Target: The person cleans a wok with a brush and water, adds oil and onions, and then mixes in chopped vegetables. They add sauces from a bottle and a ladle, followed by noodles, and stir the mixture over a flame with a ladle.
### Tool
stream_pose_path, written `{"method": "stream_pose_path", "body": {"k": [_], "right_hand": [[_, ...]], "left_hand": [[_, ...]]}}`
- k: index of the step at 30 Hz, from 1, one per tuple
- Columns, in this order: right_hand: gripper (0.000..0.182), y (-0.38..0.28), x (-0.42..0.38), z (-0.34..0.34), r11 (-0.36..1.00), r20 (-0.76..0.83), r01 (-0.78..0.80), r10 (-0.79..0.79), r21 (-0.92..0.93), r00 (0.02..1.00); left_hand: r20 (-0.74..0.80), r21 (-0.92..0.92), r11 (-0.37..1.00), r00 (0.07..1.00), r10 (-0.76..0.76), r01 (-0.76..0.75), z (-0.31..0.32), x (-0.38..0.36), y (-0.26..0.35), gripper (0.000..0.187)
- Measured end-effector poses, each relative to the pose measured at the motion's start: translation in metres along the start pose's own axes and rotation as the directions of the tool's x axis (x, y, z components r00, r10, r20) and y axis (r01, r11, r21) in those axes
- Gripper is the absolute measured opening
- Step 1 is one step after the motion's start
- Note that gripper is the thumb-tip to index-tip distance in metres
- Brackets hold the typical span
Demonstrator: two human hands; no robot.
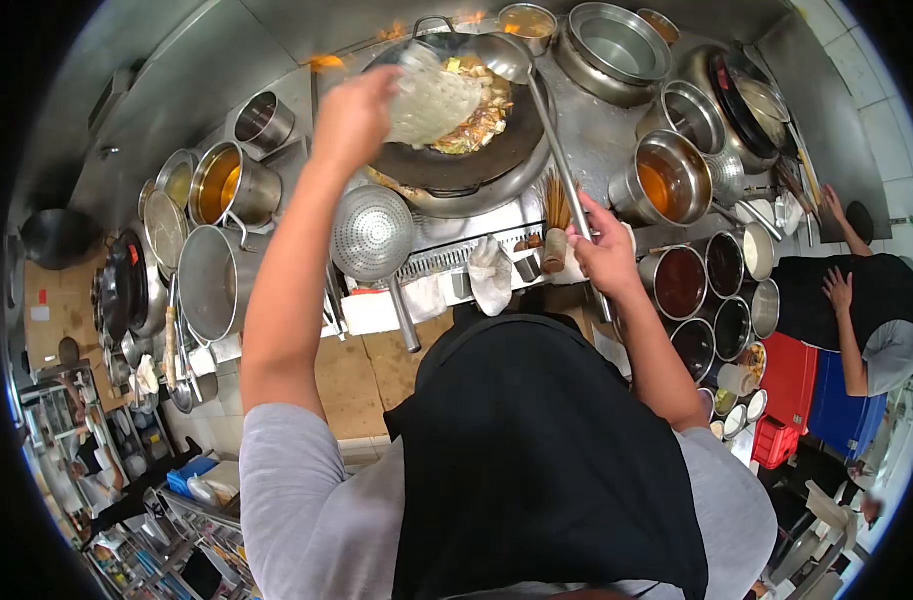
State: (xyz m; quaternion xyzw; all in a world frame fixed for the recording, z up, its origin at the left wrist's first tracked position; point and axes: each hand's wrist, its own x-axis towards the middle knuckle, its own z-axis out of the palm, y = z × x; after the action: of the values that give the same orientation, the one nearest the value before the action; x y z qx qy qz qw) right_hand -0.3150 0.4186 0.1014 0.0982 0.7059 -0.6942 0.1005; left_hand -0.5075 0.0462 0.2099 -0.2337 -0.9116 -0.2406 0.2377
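Observation:
My left hand [356,115] is over the left side of a large dark wok [496,170]. It grips the edge of a pale, mottled, shallow container [431,100], tilted and smeared by motion. Chopped mixed food [481,120] lies in the wok right beside this container. My right hand [604,245] is closed around the long metal handle of a ladle [503,57], whose bowl rests over the wok's far right rim. Flames [326,62] show behind the wok. In front of the wok, a perforated strainer [372,232] lies to the left and a bamboo brush [555,222] stands nearer my right hand.
Metal pots, one with amber liquid [219,182], crowd the left side. On the right stand a pot of brownish liquid [666,178], a large steel basin [618,45] and several sauce containers [680,283]. Another person's hand [837,290] appears at far right.

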Motion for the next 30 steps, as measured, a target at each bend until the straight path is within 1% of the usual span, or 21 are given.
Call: {"method": "stream_pose_path", "body": {"k": [2, 4, 6, 7, 8, 10, 12, 14, 16, 18, 19, 20, 21, 22, 23, 24, 25, 26, 28, 29, 30], "right_hand": [[0.073, -0.004, -0.01, -0.012, 0.995, -0.03, 0.076, -0.079, -0.071, 0.996], [0.072, -0.015, -0.018, -0.019, 0.995, -0.044, 0.057, -0.06, -0.079, 0.997], [0.072, -0.016, -0.021, -0.03, 0.995, -0.032, 0.042, -0.045, -0.092, 0.998], [0.07, -0.007, -0.012, -0.036, 0.983, -0.008, 0.117, -0.12, -0.145, 0.993], [0.07, 0.001, 0.001, -0.039, 0.983, -0.013, 0.114, -0.117, -0.143, 0.993], [0.067, 0.004, 0.032, -0.042, 0.858, 0.015, 0.296, -0.319, -0.42, 0.947], [0.066, -0.007, 0.058, -0.037, 0.848, 0.009, 0.269, -0.299, -0.457, 0.954], [0.065, -0.017, 0.083, -0.029, 0.765, 0.024, 0.141, -0.162, -0.628, 0.986], [0.066, -0.006, 0.093, -0.02, 0.727, 0.032, 0.106, -0.114, -0.678, 0.993], [0.066, 0.048, 0.102, -0.008, 0.781, 0.088, 0.349, -0.357, -0.517, 0.93], [0.067, 0.041, 0.093, 0.017, 0.792, 0.108, 0.435, -0.434, -0.429, 0.895], [0.071, 0.028, 0.073, 0.019, 0.979, 0.128, -0.161, 0.176, -0.124, 0.976], [0.07, 0.007, 0.061, 0.028, 0.963, 0.155, -0.249, 0.231, 0.105, 0.96], [0.068, -0.002, 0.057, 0.032, 0.886, 0.192, -0.33, 0.279, 0.326, 0.941], [0.068, -0.001, 0.063, 0.026, 0.887, 0.194, -0.329, 0.278, 0.325, 0.941], [0.065, 0.002, 0.074, 0.014, 0.736, 0.323, -0.411, 0.27, 0.538, 0.907], [0.062, -0.001, 0.08, 0.006, 0.527, 0.442, -0.489, 0.223, 0.695, 0.869], [0.062, -0.001, 0.08, -0.001, 0.528, 0.443, -0.487, 0.218, 0.696, 0.87], [0.056, -0.019, 0.074, -0.007, 0.489, 0.521, -0.539, 0.187, 0.686, 0.833], [0.057, -0.028, 0.065, -0.009, 0.56, 0.513, -0.502, 0.153, 0.66, 0.845], [0.057, -0.034, 0.058, -0.01, 0.561, 0.514, -0.503, 0.155, 0.657, 0.844]], "left_hand": [[0.13, 0.122, 0.988, 0.988, 0.077, -0.093, 0.022, -0.021, 0.02, 0.039], [0.263, 0.12, 0.984, 0.96, 0.094, -0.129, 0.034, -0.049, 0.034, 0.038], [0.275, 0.092, 0.98, 0.951, 0.143, -0.174, 0.04, -0.072, 0.039, 0.034], [0.312, 0.086, 0.982, 0.94, 0.134, -0.169, 0.037, -0.077, 0.044, 0.035], [0.315, 0.083, 0.982, 0.939, 0.138, -0.172, 0.038, -0.082, 0.043, 0.035], [0.373, 0.097, 0.978, 0.917, 0.138, -0.186, 0.04, -0.09, 0.038, 0.033], [0.363, 0.114, 0.972, 0.919, 0.154, -0.208, 0.038, -0.089, 0.033, 0.031], [0.351, 0.136, 0.966, 0.923, 0.16, -0.219, 0.034, -0.087, 0.033, 0.029], [0.383, 0.179, 0.941, 0.901, 0.204, -0.289, 0.025, -0.079, 0.031, 0.025], [0.372, 0.199, 0.932, 0.903, 0.213, -0.302, 0.024, -0.077, 0.026, 0.02], [0.451, 0.2, 0.931, 0.872, 0.189, -0.305, 0.022, -0.077, 0.023, 0.026], [0.527, 0.198, 0.93, 0.834, 0.165, -0.309, 0.021, -0.076, 0.021, 0.032], [0.549, 0.212, 0.919, 0.819, 0.169, -0.332, 0.024, -0.078, 0.017, 0.031], [0.547, 0.217, 0.92, 0.821, 0.163, -0.327, 0.025, -0.08, 0.014, 0.031], [0.515, 0.215, 0.913, 0.834, 0.196, -0.348, 0.026, -0.082, 0.013, 0.021], [0.483, 0.213, 0.904, 0.844, 0.233, -0.371, 0.028, -0.083, 0.011, 0.012], [0.482, 0.217, 0.902, 0.844, 0.234, -0.374, 0.031, -0.086, 0.009, 0.012], [0.491, 0.215, 0.906, 0.842, 0.223, -0.365, 0.034, -0.089, 0.008, 0.012], [0.498, 0.217, 0.909, 0.841, 0.21, -0.356, 0.042, -0.094, 0.001, 0.011], [0.531, 0.223, 0.908, 0.825, 0.191, -0.354, 0.048, -0.095, -0.002, 0.021], [0.563, 0.228, 0.908, 0.808, 0.171, -0.351, 0.054, -0.096, -0.004, 0.03]]}}
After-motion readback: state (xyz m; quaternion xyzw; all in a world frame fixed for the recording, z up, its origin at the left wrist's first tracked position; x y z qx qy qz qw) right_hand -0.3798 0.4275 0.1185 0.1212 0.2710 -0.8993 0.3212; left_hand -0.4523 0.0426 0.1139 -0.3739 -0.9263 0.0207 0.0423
